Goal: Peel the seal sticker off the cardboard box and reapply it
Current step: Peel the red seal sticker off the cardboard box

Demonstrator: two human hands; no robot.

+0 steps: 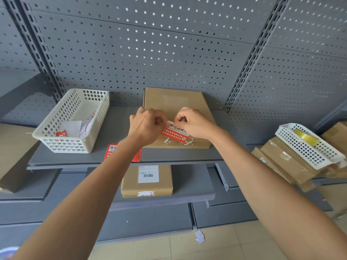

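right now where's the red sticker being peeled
Center of the head view, on the front edge of the box, the sticker is pinched between left hand and right hand.

Bright, even daylight, slightly cool cast. Light shows through the holes of the pegboard back wall (169,53), white dots strongest at top and right. Shadows soft: faint under the white basket (73,119) and the cardboard box (176,102), darker under the shelf (122,128). Mild sheen on the floor tiles (216,246). Strong wide-angle warp: uprights lean outward, shelf edges bow, forearms stretch at the bottom corners. Centre sharp, sticker (175,134) print partly legible; edges soft, bottom-left corner blurred.
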